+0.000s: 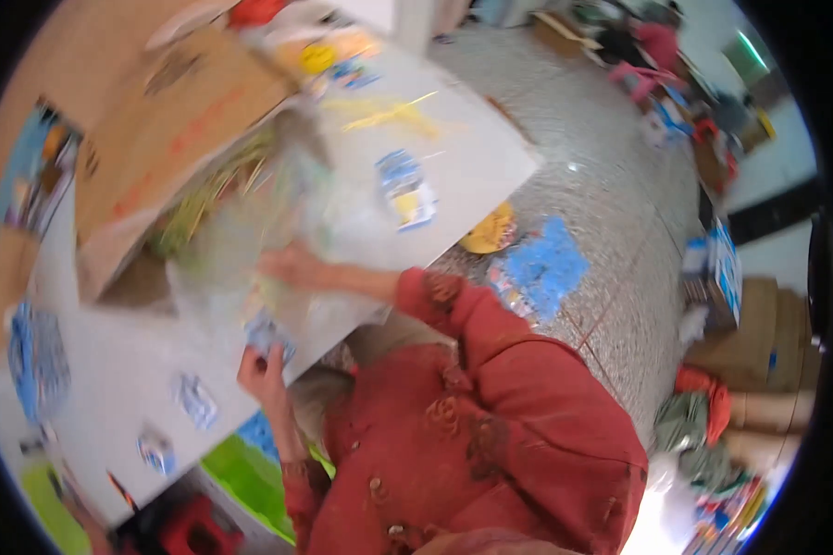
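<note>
My left hand is closed on a small blue-and-white packet above the near edge of the white table. Farther in, my right hand reaches across the clear plastic bag; motion smears its fingers, so I cannot tell whether they grip anything. The plastic spills from the mouth of a large cardboard box lying on the table. Yellow-green strands show inside that opening.
Small blue-and-white packets lie about the table, with a blue bundle at its left edge. Yellow strands lie at the far side. On the floor to the right are a blue piece and a yellow round thing. Cardboard boxes stand farther right.
</note>
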The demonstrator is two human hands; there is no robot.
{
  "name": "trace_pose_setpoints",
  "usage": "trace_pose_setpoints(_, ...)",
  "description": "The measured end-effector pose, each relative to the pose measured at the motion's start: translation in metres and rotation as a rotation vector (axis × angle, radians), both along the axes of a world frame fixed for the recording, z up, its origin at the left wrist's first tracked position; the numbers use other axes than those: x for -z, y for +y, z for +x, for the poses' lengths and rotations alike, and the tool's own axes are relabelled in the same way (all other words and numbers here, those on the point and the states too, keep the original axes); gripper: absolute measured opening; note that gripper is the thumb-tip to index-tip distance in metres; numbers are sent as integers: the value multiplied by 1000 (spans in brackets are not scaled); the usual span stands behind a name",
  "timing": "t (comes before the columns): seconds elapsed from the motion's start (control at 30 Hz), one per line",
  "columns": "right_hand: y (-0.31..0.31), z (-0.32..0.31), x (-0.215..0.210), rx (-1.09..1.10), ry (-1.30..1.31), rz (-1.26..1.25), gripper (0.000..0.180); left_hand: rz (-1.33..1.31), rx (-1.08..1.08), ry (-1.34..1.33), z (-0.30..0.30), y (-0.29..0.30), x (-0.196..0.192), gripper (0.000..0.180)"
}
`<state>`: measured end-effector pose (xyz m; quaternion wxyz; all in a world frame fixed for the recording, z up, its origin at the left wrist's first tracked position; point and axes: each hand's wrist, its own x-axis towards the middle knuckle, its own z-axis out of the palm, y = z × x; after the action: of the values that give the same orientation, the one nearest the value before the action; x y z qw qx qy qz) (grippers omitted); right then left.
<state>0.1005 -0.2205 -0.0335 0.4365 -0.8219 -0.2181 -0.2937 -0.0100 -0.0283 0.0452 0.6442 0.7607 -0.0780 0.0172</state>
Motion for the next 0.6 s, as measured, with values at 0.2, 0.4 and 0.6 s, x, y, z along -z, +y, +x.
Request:
trace_pose_setpoints(0.2,-49,3,25,-18,289,639,13,-89,86,-15,7,-41,-25,9)
trace_pose_setpoints(0.4,-27,-21,-115,-151,629,1049,17,-247,84,16,2,-32,-20,6)
trace_pose_setpoints(0.6,-11,-55,-188,-485,575,1202,20,-260,132,6,1,-38,-17,6)
